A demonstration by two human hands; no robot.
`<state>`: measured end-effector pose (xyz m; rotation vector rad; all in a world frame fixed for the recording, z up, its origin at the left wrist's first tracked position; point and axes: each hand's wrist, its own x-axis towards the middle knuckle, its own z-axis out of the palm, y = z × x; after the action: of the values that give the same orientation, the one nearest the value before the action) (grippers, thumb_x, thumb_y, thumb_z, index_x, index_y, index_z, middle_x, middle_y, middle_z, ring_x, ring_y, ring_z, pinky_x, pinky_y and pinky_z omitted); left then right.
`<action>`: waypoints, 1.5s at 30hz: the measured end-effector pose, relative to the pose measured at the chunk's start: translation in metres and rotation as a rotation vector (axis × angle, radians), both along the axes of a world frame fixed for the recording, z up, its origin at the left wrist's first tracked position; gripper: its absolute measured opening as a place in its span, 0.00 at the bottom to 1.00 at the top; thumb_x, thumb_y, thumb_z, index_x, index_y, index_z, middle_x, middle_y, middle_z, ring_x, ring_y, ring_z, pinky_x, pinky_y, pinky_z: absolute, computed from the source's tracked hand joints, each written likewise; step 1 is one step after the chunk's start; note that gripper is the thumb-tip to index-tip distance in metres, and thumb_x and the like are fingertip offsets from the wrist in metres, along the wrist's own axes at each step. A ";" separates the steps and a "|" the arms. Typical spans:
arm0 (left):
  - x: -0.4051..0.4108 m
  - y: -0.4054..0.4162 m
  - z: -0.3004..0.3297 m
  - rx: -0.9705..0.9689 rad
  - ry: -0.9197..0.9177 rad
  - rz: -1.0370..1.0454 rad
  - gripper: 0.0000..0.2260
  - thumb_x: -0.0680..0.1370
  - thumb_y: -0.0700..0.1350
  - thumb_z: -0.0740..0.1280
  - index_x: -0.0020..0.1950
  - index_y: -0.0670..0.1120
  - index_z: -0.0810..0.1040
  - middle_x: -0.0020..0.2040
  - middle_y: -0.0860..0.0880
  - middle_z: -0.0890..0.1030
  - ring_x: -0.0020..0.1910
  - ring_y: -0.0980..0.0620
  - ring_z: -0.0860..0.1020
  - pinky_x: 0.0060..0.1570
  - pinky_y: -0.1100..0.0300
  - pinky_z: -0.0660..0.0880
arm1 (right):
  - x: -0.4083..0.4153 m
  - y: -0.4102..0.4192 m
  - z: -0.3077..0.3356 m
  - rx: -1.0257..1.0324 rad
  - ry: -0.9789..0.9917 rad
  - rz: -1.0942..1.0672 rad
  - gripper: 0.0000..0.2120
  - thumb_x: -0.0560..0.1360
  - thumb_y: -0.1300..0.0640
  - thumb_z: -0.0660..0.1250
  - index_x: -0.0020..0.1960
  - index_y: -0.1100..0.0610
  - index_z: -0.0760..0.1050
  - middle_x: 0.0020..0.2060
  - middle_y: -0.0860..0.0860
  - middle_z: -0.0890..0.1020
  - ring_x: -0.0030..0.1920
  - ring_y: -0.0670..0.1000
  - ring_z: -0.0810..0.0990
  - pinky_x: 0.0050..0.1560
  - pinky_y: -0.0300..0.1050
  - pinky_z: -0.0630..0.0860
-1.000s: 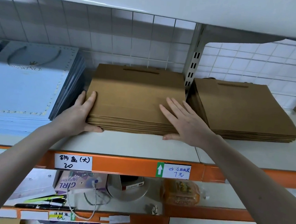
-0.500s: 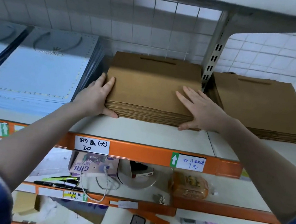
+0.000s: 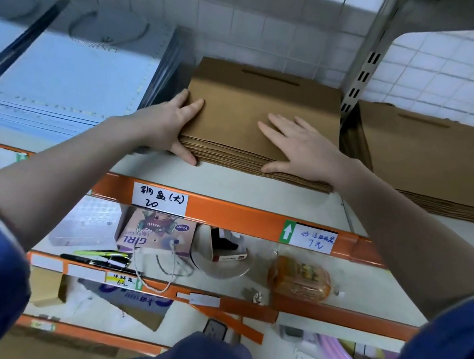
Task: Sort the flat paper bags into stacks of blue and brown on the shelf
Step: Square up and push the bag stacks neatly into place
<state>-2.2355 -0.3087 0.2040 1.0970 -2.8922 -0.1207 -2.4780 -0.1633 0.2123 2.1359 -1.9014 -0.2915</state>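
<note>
A stack of flat brown paper bags (image 3: 260,106) lies in the middle of the white shelf (image 3: 243,188). My left hand (image 3: 165,126) is at its front left corner, fingers straight along the top edge and thumb against the front. My right hand (image 3: 299,147) lies flat on top near the front right, with its thumb on the front edge. A second brown stack (image 3: 434,163) sits to the right, past the metal upright (image 3: 365,67). To the left lies a stack of blue bags (image 3: 66,76), close beside the brown one.
The tiled wall stands right behind the stacks. An orange beam with paper labels (image 3: 160,199) fronts the shelf. On the shelf below lie a box marked GIRL (image 3: 155,235), pens (image 3: 101,256), a round tin (image 3: 222,262) and an orange packet (image 3: 300,278).
Both hands stay on the middle brown stack. My view has moved closer and tilted down, so more of the lower shelves shows. The stack looks unmoved.
</note>
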 end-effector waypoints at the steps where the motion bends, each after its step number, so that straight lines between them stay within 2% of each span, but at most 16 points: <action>1: 0.001 -0.002 0.004 0.011 -0.019 -0.013 0.55 0.63 0.62 0.74 0.78 0.49 0.42 0.78 0.43 0.41 0.75 0.40 0.54 0.71 0.53 0.57 | -0.002 -0.001 0.001 0.014 -0.008 -0.005 0.42 0.74 0.33 0.54 0.78 0.52 0.41 0.77 0.55 0.45 0.77 0.51 0.45 0.75 0.49 0.42; 5: 0.002 -0.009 0.012 -0.033 -0.066 -0.053 0.49 0.67 0.59 0.73 0.78 0.49 0.46 0.78 0.43 0.45 0.76 0.43 0.52 0.72 0.54 0.55 | -0.008 -0.003 0.001 0.043 -0.063 -0.022 0.42 0.72 0.32 0.54 0.78 0.50 0.42 0.77 0.54 0.45 0.77 0.51 0.44 0.75 0.51 0.43; 13: 0.002 -0.009 0.017 -0.192 -0.072 -0.053 0.45 0.65 0.61 0.74 0.77 0.54 0.55 0.76 0.46 0.58 0.72 0.42 0.63 0.65 0.47 0.68 | -0.002 -0.010 0.001 0.017 -0.080 -0.046 0.40 0.74 0.34 0.56 0.78 0.49 0.43 0.77 0.54 0.46 0.77 0.51 0.45 0.75 0.50 0.42; 17: 0.003 -0.002 0.015 -0.271 -0.061 -0.036 0.43 0.66 0.60 0.74 0.76 0.53 0.59 0.74 0.46 0.62 0.70 0.42 0.64 0.64 0.49 0.67 | -0.001 -0.008 -0.004 -0.014 -0.066 -0.040 0.40 0.74 0.34 0.56 0.78 0.50 0.43 0.77 0.55 0.46 0.77 0.51 0.45 0.75 0.49 0.42; 23: 0.003 0.010 0.011 -0.298 -0.077 -0.062 0.41 0.69 0.54 0.74 0.76 0.50 0.57 0.74 0.44 0.61 0.72 0.42 0.61 0.67 0.51 0.63 | 0.000 0.005 -0.003 -0.035 0.074 0.001 0.47 0.72 0.33 0.61 0.78 0.53 0.41 0.77 0.55 0.44 0.77 0.52 0.44 0.75 0.50 0.39; 27: -0.002 0.019 0.009 -0.324 -0.126 -0.111 0.43 0.69 0.52 0.74 0.77 0.50 0.54 0.74 0.44 0.59 0.72 0.43 0.58 0.69 0.53 0.59 | -0.002 0.017 -0.004 -0.072 0.103 0.002 0.47 0.72 0.36 0.64 0.78 0.55 0.42 0.77 0.56 0.45 0.77 0.52 0.45 0.75 0.50 0.39; 35: -0.010 0.027 0.008 -0.360 -0.143 -0.123 0.43 0.71 0.50 0.72 0.78 0.51 0.49 0.76 0.43 0.55 0.74 0.43 0.54 0.72 0.52 0.52 | -0.006 0.019 0.000 -0.086 0.102 -0.029 0.46 0.72 0.36 0.64 0.78 0.56 0.46 0.77 0.56 0.49 0.77 0.52 0.48 0.74 0.51 0.41; 40: -0.015 0.035 0.001 -0.372 -0.169 -0.076 0.42 0.73 0.44 0.70 0.78 0.49 0.47 0.76 0.42 0.53 0.74 0.43 0.54 0.72 0.53 0.52 | 0.002 0.032 -0.007 -0.138 0.016 -0.096 0.47 0.73 0.39 0.66 0.77 0.58 0.42 0.77 0.56 0.48 0.77 0.53 0.47 0.76 0.51 0.42; 45: -0.030 0.049 0.000 -0.349 -0.157 0.011 0.42 0.74 0.48 0.70 0.78 0.48 0.44 0.77 0.42 0.50 0.76 0.43 0.50 0.73 0.53 0.49 | -0.007 0.066 -0.018 -0.239 -0.261 -0.312 0.50 0.72 0.38 0.66 0.77 0.61 0.40 0.77 0.57 0.45 0.77 0.53 0.43 0.75 0.47 0.40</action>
<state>-2.2657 -0.2600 0.2036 1.0974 -2.8810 0.4732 -2.4849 -0.0971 0.1944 1.7918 -2.2854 0.1592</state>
